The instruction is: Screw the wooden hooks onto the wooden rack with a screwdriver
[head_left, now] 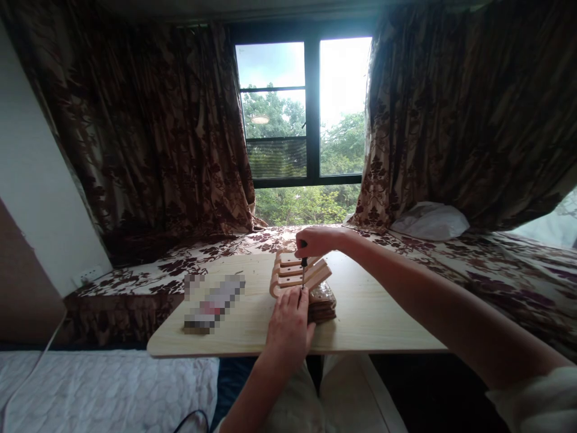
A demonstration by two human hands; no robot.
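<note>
Curling closely around one screwdriver (304, 263), the right hand (315, 242) holds its slim metal shaft upright; the left hand's (288, 319) narrowly spaced fingers cover the near end of one curved, slatted wooden rack (276, 282), grip unclear, between the pale surface's (383, 328) near and far edges, beside one glossy brown layered stack (328, 304).

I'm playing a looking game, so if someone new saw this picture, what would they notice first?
Probably the bright window in the middle, between dark flowery curtains. Next, below it at the pale table, the right hand holds a screwdriver upright over a slotted wooden piece, while the left hand rests at its near end.
</note>
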